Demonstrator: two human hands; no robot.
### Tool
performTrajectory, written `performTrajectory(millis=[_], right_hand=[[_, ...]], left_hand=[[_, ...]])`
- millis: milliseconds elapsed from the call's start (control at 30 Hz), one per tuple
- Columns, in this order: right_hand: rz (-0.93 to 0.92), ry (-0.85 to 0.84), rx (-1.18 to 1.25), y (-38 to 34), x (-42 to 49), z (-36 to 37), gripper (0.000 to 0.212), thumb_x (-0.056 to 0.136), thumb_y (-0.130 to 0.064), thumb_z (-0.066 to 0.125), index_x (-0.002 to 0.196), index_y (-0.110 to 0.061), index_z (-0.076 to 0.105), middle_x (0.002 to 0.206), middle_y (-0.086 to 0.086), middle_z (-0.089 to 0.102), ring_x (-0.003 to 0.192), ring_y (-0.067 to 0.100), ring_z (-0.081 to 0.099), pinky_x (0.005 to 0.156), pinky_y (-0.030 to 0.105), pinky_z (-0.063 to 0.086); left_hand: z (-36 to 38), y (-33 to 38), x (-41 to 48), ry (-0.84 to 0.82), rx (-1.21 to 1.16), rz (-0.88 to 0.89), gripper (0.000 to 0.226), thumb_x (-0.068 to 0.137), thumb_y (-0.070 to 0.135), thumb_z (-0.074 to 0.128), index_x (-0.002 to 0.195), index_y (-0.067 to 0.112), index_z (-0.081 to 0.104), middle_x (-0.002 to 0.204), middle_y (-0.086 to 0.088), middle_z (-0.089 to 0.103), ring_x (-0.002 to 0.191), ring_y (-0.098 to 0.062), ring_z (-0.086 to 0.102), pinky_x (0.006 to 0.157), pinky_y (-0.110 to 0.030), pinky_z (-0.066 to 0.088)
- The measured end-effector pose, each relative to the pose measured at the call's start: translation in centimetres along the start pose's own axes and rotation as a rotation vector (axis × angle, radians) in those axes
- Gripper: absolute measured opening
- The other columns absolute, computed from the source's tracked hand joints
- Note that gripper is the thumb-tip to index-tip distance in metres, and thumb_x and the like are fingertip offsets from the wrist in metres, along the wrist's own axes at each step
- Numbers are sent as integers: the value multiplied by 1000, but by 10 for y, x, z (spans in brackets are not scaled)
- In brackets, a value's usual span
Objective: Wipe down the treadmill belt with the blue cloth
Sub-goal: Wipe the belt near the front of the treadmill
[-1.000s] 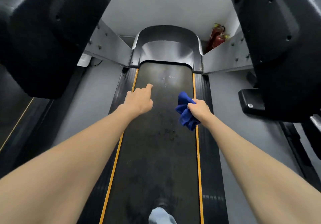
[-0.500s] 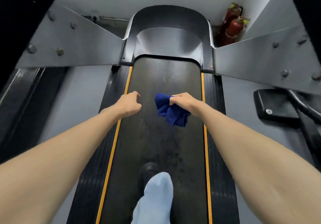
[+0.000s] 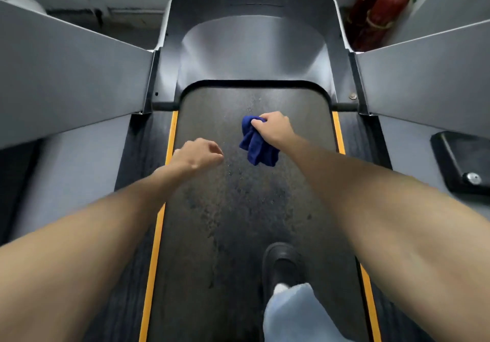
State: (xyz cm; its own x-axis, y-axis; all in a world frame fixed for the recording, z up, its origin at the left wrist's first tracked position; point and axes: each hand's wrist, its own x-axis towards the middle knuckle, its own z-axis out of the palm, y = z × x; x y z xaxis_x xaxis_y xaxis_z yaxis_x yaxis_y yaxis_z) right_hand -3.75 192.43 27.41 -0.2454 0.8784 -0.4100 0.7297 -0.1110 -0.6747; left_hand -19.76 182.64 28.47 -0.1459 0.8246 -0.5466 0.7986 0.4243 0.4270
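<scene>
The dark, dusty treadmill belt [image 3: 238,222] runs down the middle between two orange stripes. My right hand [image 3: 275,129] grips a bunched blue cloth [image 3: 257,145] over the front part of the belt; the cloth hangs down below my fingers. Whether it touches the belt I cannot tell. My left hand [image 3: 197,156] hovers over the belt's left edge with its fingers loosely curled and nothing in it.
A grey motor cover [image 3: 252,49] closes the belt's front end. Grey side panels [image 3: 66,81] rise on both sides. Red fire extinguishers [image 3: 381,10] stand at the back right. My black shoe [image 3: 283,264] and light trouser leg are on the belt near me.
The view has closed in on the front of the belt. My right hand has carried the cloth forward and toward the belt's middle. My left hand's pointing finger has curled in.
</scene>
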Motion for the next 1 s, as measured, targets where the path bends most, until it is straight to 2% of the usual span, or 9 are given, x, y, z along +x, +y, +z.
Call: performTrajectory(millis=[100, 233, 300, 400, 500, 667, 767, 833, 1000], right_hand=[[-21, -7, -68, 3, 73, 8, 22, 87, -20, 44, 82, -12, 64, 89, 9, 65, 89, 25, 59, 69, 26, 41], [48, -19, -189, 14, 161, 28, 28, 89, -19, 43, 102, -14, 67, 110, 13, 64, 105, 29, 57, 84, 29, 44], [50, 50, -215, 22, 205, 48, 27, 89, -19, 44, 102, -15, 67, 112, 13, 63, 106, 30, 57, 80, 27, 42], [-88, 197, -188, 23, 266, 80, 27, 88, -15, 42, 103, -18, 64, 106, 12, 65, 100, 30, 59, 82, 29, 47], [-246, 257, -339, 17, 303, 112, 34, 94, -17, 40, 125, -18, 52, 123, 14, 54, 114, 34, 48, 92, 37, 38], [-342, -2, -680, 25, 316, 167, 43, 96, -46, 34, 133, -28, 45, 145, 5, 33, 129, 33, 27, 106, 48, 20], [-413, 68, -677, 31, 332, 182, 49, 96, -43, 37, 143, -30, 30, 156, 4, 9, 141, 31, 7, 113, 49, 8], [-476, 93, -687, 37, 348, 189, 50, 98, -33, 38, 146, -23, 26, 157, 8, 6, 143, 32, 4, 113, 45, 10], [-427, 313, -266, 14, 371, 223, 45, 92, -17, 51, 136, -7, 45, 148, 19, 30, 137, 33, 25, 111, 33, 17]], left_hand=[[-8, -4, 69, 72, 13, -57, 25, 74, 33, 51, 93, 27, 65, 109, -4, 67, 103, -25, 59, 97, -42, 44], [11, -31, 135, 383, 114, 3, 29, 83, 15, 47, 107, 19, 64, 116, -6, 64, 108, -29, 56, 93, -36, 40], [19, -65, 166, 406, 224, 42, 35, 85, 13, 46, 117, 18, 58, 125, -6, 59, 113, -28, 54, 94, -37, 37], [10, -115, 222, 406, 226, -77, 48, 85, 9, 45, 132, 16, 49, 135, -10, 52, 123, -30, 47, 99, -39, 36], [-1, -141, 257, 438, 189, -138, 51, 82, 5, 46, 133, 12, 47, 135, -13, 51, 123, -33, 46, 99, -40, 37], [-6, -173, 273, 464, 89, -260, 34, 78, 2, 44, 110, 6, 57, 118, -20, 59, 109, -41, 52, 84, -40, 42], [-6, -184, 273, 557, 104, -206, 47, 81, -3, 44, 126, 4, 52, 136, -17, 49, 125, -34, 45, 101, -42, 37], [-15, -184, 277, 579, 134, -144, 55, 82, -5, 43, 136, 4, 43, 147, -12, 37, 134, -29, 36, 109, -40, 29], [-23, -193, 284, 487, 339, -249, 38, 85, 8, 45, 120, 7, 60, 119, -12, 58, 111, -31, 52, 92, -41, 42]])
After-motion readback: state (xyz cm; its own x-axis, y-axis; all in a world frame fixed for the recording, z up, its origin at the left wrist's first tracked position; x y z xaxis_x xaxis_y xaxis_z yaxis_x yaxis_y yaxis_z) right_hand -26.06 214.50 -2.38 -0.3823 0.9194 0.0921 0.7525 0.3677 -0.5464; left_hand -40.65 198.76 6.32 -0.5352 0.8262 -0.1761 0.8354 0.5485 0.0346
